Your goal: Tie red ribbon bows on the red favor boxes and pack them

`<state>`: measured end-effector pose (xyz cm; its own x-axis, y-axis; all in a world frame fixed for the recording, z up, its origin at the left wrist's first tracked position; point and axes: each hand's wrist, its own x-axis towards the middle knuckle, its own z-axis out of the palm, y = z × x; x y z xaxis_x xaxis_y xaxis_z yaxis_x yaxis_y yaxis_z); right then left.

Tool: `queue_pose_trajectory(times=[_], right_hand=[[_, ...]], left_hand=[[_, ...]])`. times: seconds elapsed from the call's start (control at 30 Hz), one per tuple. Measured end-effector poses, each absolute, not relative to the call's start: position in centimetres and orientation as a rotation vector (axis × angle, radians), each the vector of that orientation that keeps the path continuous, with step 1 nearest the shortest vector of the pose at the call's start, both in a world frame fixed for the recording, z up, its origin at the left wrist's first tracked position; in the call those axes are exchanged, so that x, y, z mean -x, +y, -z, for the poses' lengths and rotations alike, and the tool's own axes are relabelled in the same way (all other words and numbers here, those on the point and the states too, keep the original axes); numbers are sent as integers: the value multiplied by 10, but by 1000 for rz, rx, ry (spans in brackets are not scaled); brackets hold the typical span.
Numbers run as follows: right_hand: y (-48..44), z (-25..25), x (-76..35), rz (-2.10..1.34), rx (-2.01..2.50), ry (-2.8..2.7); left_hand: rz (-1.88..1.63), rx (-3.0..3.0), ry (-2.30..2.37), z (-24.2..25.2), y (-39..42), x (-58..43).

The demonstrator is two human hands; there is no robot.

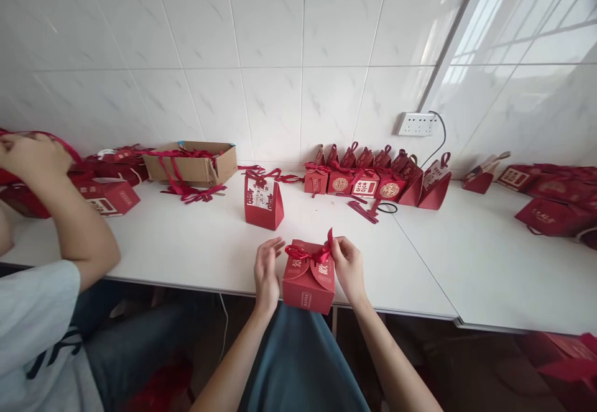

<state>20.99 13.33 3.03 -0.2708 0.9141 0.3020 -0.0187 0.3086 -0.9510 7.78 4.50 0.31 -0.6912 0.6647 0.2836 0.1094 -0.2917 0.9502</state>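
A red gift box point(308, 294) with pale printed characters sits at the table's front edge, close to my body. Across its folded top flaps runs a red ribbon point(321, 254) tied in a bow. My right hand point(349, 269) pinches the upright ribbon end at the box's right side. At the left side is my left hand point(267, 275), its fingers stretched out beside the box; whether it touches the cardboard I cannot tell. Just behind stands a red triangular box point(263, 204) with a white printed front.
Rows of red boxes point(366, 182) stand against the tiled wall, with a black loop point(387, 207) nearby. A cardboard carton point(191, 166) holds red ribbons. More boxes point(543, 216) lie at right. On the left, a co-worker's arm point(79, 225) reaches over the white table point(186, 244).
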Motion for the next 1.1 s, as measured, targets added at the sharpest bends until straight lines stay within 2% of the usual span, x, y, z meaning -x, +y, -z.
queue_pose_trajectory(times=[0.1,0.2,0.3,0.43,0.6,0.7,0.8,0.93,1.1], right_hand=[[134,-34,-211,-1143,830,-1552],[133,-39,-213,-1143,806,-1571],[134,-44,-212,-1122,774,-1596],[150,-50,-217,-1044,791,-1553],[190,-53,-271,-830,989,-1209],[197,-46,-303,-821,1075,-1176],[186,-42,-314,-778,1139,-1271],[160,-50,-302,-487,1078,-1501],[136,-67,-266,-715,667,-2097]], left_hand=[[-2165,-1256,1487,-10,32,-87],[-1894,-1504,1611,-23,27,-92],[-1745,-1523,1687,-34,29,-92],[-1736,-1523,1684,-39,31,-90],[-1689,-1557,1694,-34,32,-90],[-1695,-1645,1726,-33,34,-93],[-1667,-1711,1788,-40,33,-94],[-1553,-1744,1850,-56,30,-93],[-1608,-1562,1794,-68,35,-90]])
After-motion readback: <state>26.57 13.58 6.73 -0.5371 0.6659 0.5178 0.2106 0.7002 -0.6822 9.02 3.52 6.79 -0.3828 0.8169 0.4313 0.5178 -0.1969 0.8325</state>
